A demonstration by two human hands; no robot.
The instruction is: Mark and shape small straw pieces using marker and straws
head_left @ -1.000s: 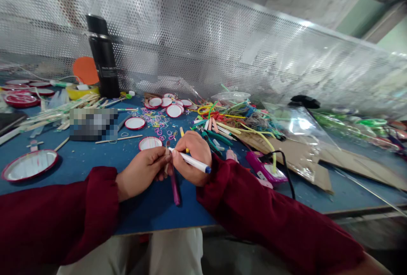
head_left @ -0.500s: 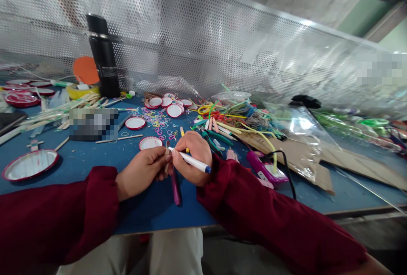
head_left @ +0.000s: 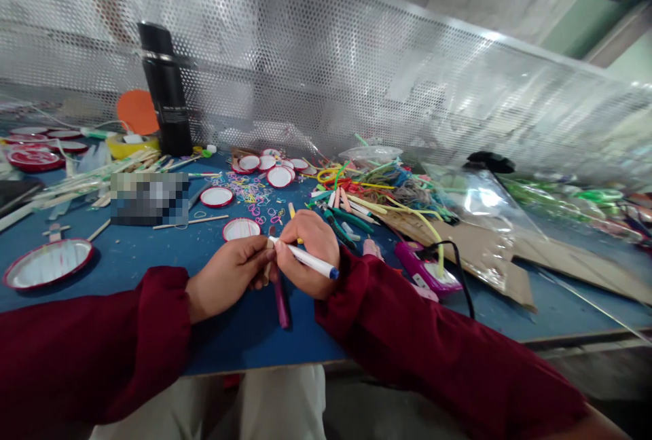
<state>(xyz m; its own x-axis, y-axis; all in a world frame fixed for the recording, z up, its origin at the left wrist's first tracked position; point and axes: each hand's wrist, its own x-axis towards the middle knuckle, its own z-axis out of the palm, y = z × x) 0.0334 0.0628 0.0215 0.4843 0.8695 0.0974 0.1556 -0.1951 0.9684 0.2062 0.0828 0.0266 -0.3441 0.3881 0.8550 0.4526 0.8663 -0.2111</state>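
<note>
My right hand (head_left: 308, 250) is closed around a white marker with a blue end (head_left: 312, 261). The marker slants down to the right, its writing end at the fingers of my left hand (head_left: 231, 273). Between thumb and fingers, that left hand pinches a small flat wooden stick (head_left: 269, 242) with a brownish upper end; most of it is hidden by the fingers. Below both hands a purple pen-like stick (head_left: 282, 305) lies on the blue table (head_left: 239, 341). Just beyond the left hand is a white jar lid with a red rim (head_left: 242, 228).
Small coloured rubber bands (head_left: 247, 190) are scattered behind the lids. Pliers (head_left: 351, 217), markers and tangled cords (head_left: 402, 178) lie to the right, near a purple power strip (head_left: 428, 270) and cardboard (head_left: 473, 257). A black bottle (head_left: 168, 97) stands by the perforated metal screen (head_left: 305, 53).
The small wooden stick has shifted very slightly in my left fingers, and the marker's writing end sits a touch differently against it. Both hands otherwise stay in place.
</note>
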